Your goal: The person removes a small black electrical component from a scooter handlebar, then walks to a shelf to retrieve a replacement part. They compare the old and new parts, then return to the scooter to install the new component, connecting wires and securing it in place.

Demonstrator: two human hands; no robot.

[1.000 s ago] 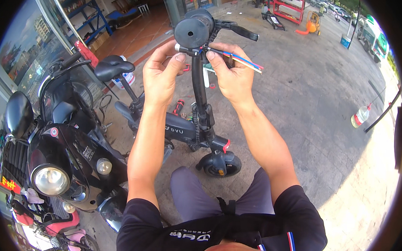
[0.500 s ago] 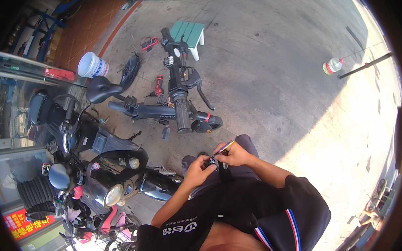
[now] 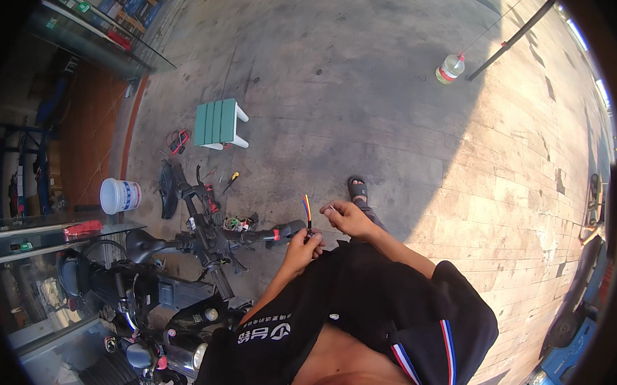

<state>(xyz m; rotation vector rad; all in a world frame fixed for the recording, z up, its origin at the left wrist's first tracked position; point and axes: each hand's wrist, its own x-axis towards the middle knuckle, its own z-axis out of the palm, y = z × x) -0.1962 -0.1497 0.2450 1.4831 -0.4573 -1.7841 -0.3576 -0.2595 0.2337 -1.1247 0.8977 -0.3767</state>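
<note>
In front of the black shirt point(image 3: 373, 285), the left hand point(image 3: 302, 252) is clasping a dark cable point(image 3: 310, 227), its multicoloured wires point(image 3: 307, 207) fanning out but apparently unjoined, while the right hand point(image 3: 348, 220) is pinching a pale sliver point(image 3: 332, 209) (too small to identify).

Head view, one, fisheye: is looking steeply down from head height; black shirt point(image 3: 380, 292) is lying nearest, left hand point(image 3: 302, 249) and right hand point(image 3: 349, 219) are showing farther out, pavement point(image 3: 326, 111) beyond.
</note>
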